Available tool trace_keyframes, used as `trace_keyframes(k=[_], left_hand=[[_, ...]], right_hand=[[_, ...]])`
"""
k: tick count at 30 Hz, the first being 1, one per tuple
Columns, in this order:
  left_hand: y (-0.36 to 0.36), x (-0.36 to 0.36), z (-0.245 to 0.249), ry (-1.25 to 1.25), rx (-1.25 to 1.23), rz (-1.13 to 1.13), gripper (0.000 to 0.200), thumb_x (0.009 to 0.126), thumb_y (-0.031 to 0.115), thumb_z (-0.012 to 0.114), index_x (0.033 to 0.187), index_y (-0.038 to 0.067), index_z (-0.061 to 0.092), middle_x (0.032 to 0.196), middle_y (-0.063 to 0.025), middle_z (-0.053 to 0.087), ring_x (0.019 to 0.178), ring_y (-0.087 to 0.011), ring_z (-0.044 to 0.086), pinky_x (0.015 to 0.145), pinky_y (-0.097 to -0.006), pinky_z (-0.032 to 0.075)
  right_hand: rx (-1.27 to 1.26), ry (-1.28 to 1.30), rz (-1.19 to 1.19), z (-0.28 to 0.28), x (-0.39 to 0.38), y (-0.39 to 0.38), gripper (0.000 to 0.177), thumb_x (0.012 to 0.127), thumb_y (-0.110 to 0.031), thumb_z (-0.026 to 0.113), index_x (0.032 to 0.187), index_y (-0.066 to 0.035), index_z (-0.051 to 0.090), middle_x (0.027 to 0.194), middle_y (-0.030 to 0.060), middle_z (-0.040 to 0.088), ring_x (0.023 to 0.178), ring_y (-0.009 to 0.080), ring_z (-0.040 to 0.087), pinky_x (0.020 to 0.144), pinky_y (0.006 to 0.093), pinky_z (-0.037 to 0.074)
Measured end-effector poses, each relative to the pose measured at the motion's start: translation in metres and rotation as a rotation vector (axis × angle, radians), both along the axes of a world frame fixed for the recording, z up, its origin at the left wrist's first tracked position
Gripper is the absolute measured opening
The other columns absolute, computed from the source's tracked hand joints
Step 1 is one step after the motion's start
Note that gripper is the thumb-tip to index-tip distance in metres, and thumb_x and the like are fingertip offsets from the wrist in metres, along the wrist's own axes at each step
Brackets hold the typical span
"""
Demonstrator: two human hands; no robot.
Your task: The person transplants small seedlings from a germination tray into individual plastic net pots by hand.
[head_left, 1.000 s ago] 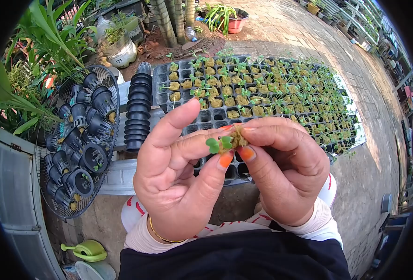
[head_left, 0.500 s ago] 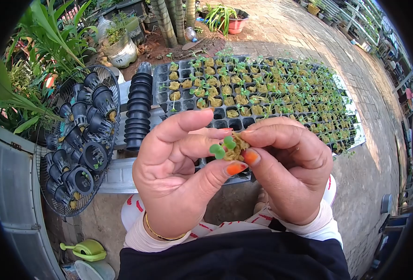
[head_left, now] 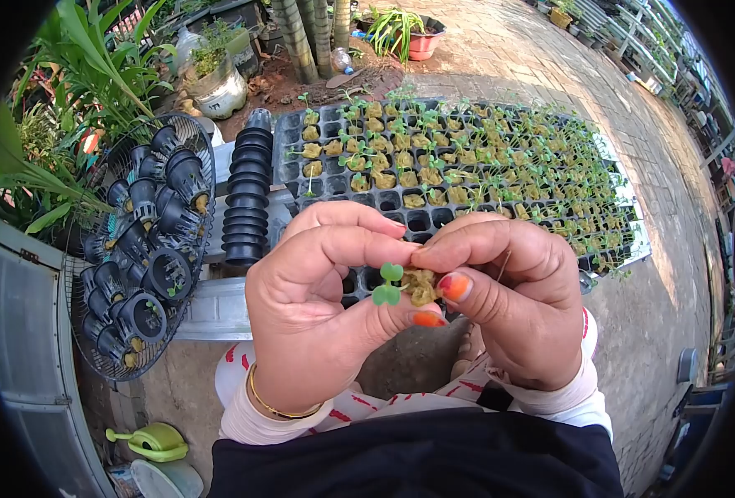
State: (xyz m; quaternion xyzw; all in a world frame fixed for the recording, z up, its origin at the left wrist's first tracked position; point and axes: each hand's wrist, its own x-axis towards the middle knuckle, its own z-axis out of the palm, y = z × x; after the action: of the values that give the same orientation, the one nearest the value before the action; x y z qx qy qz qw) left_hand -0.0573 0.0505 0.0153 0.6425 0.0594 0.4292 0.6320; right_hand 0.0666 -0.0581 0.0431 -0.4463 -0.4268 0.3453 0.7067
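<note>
Between my two hands is a seedling (head_left: pixel 390 285) with small green leaves, rooted in a yellow-brown plug of growing medium (head_left: pixel 420 287). My left hand (head_left: pixel 318 290) has its thumb under the plug and its index finger above it, the leaves poking out toward the palm. With thumb and index finger, my right hand (head_left: pixel 517 290) pinches the plug's right end. Beyond the fingers, a black seedling tray (head_left: pixel 367 199) holds many similar plugs with sprouts, and some of its left cells are bare.
A stack of black net pots (head_left: pixel 247 195) stands left of the tray. Farther left, a wire basket (head_left: pixel 203 249) contains several net pots, some with plugs. A green watering can (head_left: pixel 158 441) is on the ground at lower left. Potted plants (head_left: pixel 218 91) stand behind.
My left index finger has come down and forward over the plug, closing toward my right fingertips. The seedling's leaves have turned more upright, and the plug sits slightly lower.
</note>
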Motion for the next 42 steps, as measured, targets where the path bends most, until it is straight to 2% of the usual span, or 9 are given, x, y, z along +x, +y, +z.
trace_keyframes(k=[2, 8, 15, 18, 20, 27, 30, 35, 42], left_hand=[[0.0, 0.0, 0.001, 0.044, 0.071, 0.025, 0.036, 0.059, 0.009, 0.085, 0.089, 0.001, 0.064, 0.104, -0.0123, 0.055, 0.095, -0.0163, 0.054, 0.084, -0.0283, 0.045], [-0.003, 0.002, -0.001, 0.084, -0.004, 0.057, 0.026, 0.063, 0.004, 0.081, 0.085, 0.001, 0.067, 0.103, -0.0134, 0.059, 0.095, -0.0177, 0.057, 0.083, -0.0298, 0.045], [-0.006, 0.008, -0.002, 0.094, -0.004, 0.075, 0.022, 0.064, 0.0, 0.079, 0.081, 0.001, 0.067, 0.104, -0.0141, 0.059, 0.097, -0.0181, 0.057, 0.083, -0.0292, 0.046], [-0.009, 0.011, -0.003, 0.074, -0.019, 0.003, 0.022, 0.066, -0.004, 0.077, 0.084, 0.0, 0.066, 0.107, -0.0148, 0.058, 0.099, -0.0185, 0.057, 0.085, -0.0295, 0.046], [-0.012, 0.012, -0.002, 0.028, -0.147, -0.098, 0.024, 0.068, -0.006, 0.074, 0.09, -0.002, 0.066, 0.109, -0.0154, 0.057, 0.101, -0.0192, 0.056, 0.087, -0.0303, 0.047], [-0.019, 0.015, 0.0, 0.002, -0.176, -0.143, 0.023, 0.073, -0.005, 0.071, 0.095, -0.003, 0.064, 0.111, -0.0156, 0.056, 0.102, -0.0192, 0.056, 0.087, -0.0305, 0.047], [-0.022, 0.017, 0.0, -0.027, -0.22, -0.157, 0.02, 0.076, -0.001, 0.07, 0.095, -0.002, 0.063, 0.11, -0.0151, 0.056, 0.101, -0.0183, 0.056, 0.086, -0.0309, 0.048], [-0.029, 0.02, 0.003, -0.007, -0.405, -0.225, 0.016, 0.078, 0.004, 0.071, 0.092, 0.001, 0.062, 0.11, -0.0133, 0.057, 0.099, -0.0187, 0.057, 0.086, -0.0312, 0.048], [-0.025, 0.017, 0.0, 0.002, -0.623, -0.472, 0.018, 0.077, 0.005, 0.072, 0.092, 0.004, 0.062, 0.109, -0.0121, 0.057, 0.101, -0.0189, 0.057, 0.09, -0.0311, 0.047]], right_hand=[[-0.035, 0.195, 0.121, 0.002, 0.003, -0.002, 0.018, 0.079, -0.001, 0.066, 0.096, 0.005, 0.062, 0.093, 0.0157, 0.063, 0.085, 0.0193, 0.06, 0.076, 0.0283, 0.048], [-0.187, 0.269, 0.196, 0.001, 0.013, -0.009, 0.024, 0.077, 0.002, 0.069, 0.099, 0.006, 0.061, 0.097, 0.0173, 0.064, 0.088, 0.0199, 0.063, 0.079, 0.0284, 0.051], [-0.143, 0.312, 0.211, -0.002, 0.018, -0.007, 0.021, 0.077, 0.005, 0.067, 0.097, 0.006, 0.061, 0.094, 0.0158, 0.066, 0.085, 0.0181, 0.065, 0.077, 0.0272, 0.052], [-0.119, 0.264, 0.173, -0.008, 0.02, -0.008, 0.019, 0.078, 0.007, 0.065, 0.097, 0.005, 0.061, 0.094, 0.0156, 0.066, 0.085, 0.0175, 0.065, 0.077, 0.027, 0.052], [0.014, 0.231, 0.146, -0.013, 0.02, -0.008, 0.017, 0.083, 0.003, 0.063, 0.1, 0.006, 0.062, 0.091, 0.011, 0.067, 0.083, 0.0125, 0.064, 0.076, 0.0244, 0.052], [0.067, 0.114, 0.097, -0.013, 0.024, -0.014, 0.017, 0.083, 0.003, 0.063, 0.099, 0.006, 0.063, 0.09, 0.0103, 0.067, 0.088, 0.0133, 0.064, 0.078, 0.0248, 0.052], [0.05, 0.067, 0.066, -0.009, 0.025, -0.019, 0.019, 0.081, 0.003, 0.066, 0.1, 0.003, 0.065, 0.089, 0.0075, 0.067, 0.08, 0.0083, 0.061, 0.069, 0.0213, 0.05], [0.018, -0.289, -0.047, -0.007, 0.029, -0.027, 0.028, 0.072, 0.004, 0.073, 0.099, 0.003, 0.064, 0.089, 0.0076, 0.063, 0.067, 0.006, 0.05, 0.057, 0.0181, 0.037], [0.085, -0.397, -0.044, -0.005, 0.031, -0.031, 0.024, 0.073, 0.003, 0.073, 0.095, 0.002, 0.066, 0.09, 0.0092, 0.064, 0.065, 0.008, 0.054, 0.057, 0.0191, 0.041]])
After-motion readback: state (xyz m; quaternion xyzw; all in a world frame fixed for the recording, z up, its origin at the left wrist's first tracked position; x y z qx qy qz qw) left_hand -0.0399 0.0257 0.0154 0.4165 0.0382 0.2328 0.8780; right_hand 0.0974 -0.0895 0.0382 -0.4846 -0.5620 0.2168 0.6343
